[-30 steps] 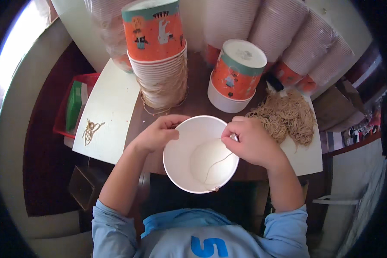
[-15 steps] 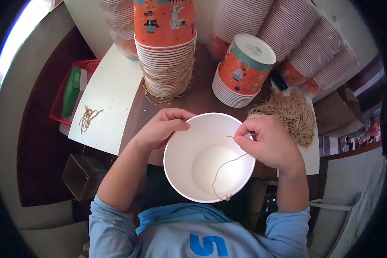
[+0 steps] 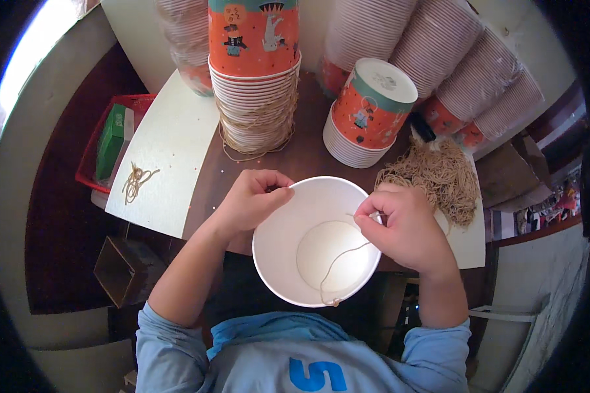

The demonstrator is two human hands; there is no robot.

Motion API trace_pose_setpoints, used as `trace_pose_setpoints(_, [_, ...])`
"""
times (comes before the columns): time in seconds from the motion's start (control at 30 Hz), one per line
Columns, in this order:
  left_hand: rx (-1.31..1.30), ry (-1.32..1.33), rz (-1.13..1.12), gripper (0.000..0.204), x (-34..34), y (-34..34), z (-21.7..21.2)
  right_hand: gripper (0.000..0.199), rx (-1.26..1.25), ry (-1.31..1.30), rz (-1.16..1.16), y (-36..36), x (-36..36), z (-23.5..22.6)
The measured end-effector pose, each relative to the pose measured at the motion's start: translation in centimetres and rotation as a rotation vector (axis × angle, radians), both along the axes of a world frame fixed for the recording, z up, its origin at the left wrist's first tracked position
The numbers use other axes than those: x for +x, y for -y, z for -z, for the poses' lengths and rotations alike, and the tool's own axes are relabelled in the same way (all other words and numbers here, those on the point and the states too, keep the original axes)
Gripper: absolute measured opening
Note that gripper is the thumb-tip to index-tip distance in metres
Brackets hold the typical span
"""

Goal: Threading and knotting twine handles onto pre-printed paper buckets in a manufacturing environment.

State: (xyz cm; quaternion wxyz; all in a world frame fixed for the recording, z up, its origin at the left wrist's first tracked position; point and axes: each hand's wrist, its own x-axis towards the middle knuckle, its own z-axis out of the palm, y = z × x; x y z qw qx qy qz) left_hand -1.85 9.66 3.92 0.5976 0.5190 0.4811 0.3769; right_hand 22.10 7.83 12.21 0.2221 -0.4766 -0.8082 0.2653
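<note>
A white paper bucket [image 3: 285,242] tilts toward me above my lap, its inside and round bottom showing. My left hand [image 3: 250,202] is closed on its far left rim, thumb over the edge. At the right rim my right hand [image 3: 405,226] pinches the end of a thin tan cord [image 3: 336,257]. From there the cord curves down through the bucket to a knot-like fastening at the near rim. The fingers of my right hand also touch the rim; whether they grip it is hidden.
Nested orange buckets with cords [image 3: 255,42] stand upside down behind. A shorter bucket stack [image 3: 373,114] sits right of it, beside a tan cord pile [image 3: 436,180]. Wrapped white stacks [image 3: 432,52] line the back. At left lie loose cords [image 3: 136,182] and a red basket [image 3: 88,160].
The bucket has shifted slightly and turned a little in my hands. My right hand has moved slightly lower, still pinching the cord end.
</note>
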Motion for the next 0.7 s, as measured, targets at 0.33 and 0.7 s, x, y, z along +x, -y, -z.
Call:
trace_pose_setpoints(0.33, [0.124,-0.284,-0.033,0.019,0.5,0.2,-1.3,0.007,0.068,0.004,-0.012,0.8,-0.7,1.1])
trace_pose_setpoints(0.7, [0.319,-0.553,-0.082,0.025,1.0,0.7,-0.5,0.009,0.040,0.055,-0.002,0.1,-0.4,2.0])
